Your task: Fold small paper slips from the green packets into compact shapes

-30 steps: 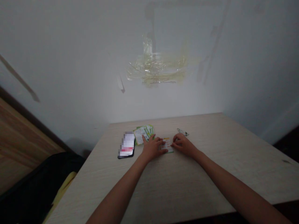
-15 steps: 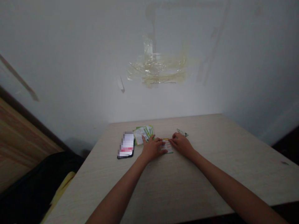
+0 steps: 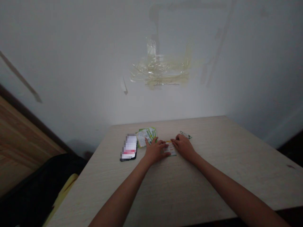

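A small flat printed packet (image 3: 170,150), pale with an orange strip along its top, lies on the table between my hands; whether it is a card or a sachet I cannot tell. My left hand (image 3: 154,152) is spread, thumb and some fingertips resting on the packet's left side. Its other fingers reach over green-and-white printed packets (image 3: 142,137), fanned in a small pile. My right hand (image 3: 184,146) is closed, its fingertips pinching the packet's upper right edge. Just beyond it lies a thin green-and-white piece (image 3: 186,135), partly hidden by the hand.
A phone (image 3: 129,147) with a lit, blurred screen lies left of the pile. The pale wooden table (image 3: 213,189) meets a wall (image 3: 94,63) with peeling tape (image 3: 161,71). Dark and yellow fabric (image 3: 63,192) is beside the table's left edge.
The view has shifted very slightly. Both hands stay at the packet, with the right fingertips still on its upper edge; little else differs.
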The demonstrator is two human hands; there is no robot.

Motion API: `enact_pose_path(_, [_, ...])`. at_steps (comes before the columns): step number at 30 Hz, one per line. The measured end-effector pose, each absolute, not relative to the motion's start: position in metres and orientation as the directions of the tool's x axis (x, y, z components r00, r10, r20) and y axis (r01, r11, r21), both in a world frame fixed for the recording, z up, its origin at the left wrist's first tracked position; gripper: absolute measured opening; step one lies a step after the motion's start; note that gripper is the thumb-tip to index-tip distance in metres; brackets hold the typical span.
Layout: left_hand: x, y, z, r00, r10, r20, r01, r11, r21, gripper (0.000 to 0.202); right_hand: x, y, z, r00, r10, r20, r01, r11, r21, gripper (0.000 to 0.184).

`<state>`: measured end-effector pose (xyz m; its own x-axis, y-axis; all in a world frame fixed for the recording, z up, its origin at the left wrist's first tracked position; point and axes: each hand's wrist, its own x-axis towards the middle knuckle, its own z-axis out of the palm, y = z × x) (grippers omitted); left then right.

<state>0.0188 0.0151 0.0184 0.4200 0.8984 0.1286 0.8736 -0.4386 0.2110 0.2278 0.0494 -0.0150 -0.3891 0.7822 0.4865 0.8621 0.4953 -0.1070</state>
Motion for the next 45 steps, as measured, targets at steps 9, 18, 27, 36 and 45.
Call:
enact_pose_path(9, [0.023,0.011,0.021,0.426,0.898,0.115,0.877,-0.441,0.194,0.047,0.237,0.052,-0.018,-0.396,0.761,0.513,0.748,0.592,-0.301,0.023])
enact_pose_path(18, [0.023,0.011,0.019,0.416,0.898,0.146,0.873,-0.439,0.211,0.044,0.244,0.045,-0.016,-0.402,0.76,0.51,0.656,0.628,-0.419,0.021])
enact_pose_path(27, [0.025,0.015,0.018,0.402,0.896,0.187,0.889,-0.431,0.153,0.043,0.242,0.045,-0.01,-0.473,0.682,0.557,0.58,0.717,-0.385,0.02])
enact_pose_path(36, [0.019,0.029,0.021,0.314,0.922,0.226,0.928,-0.348,0.132,0.041,0.244,0.042,-0.007,-0.526,0.649,0.55,0.573,0.748,-0.335,0.019])
enact_pose_path(45, [0.02,0.02,0.018,0.387,0.902,0.193,0.894,-0.419,0.163,0.042,0.243,0.045,-0.012,-0.469,0.7,0.538,0.62,0.695,-0.365,0.021])
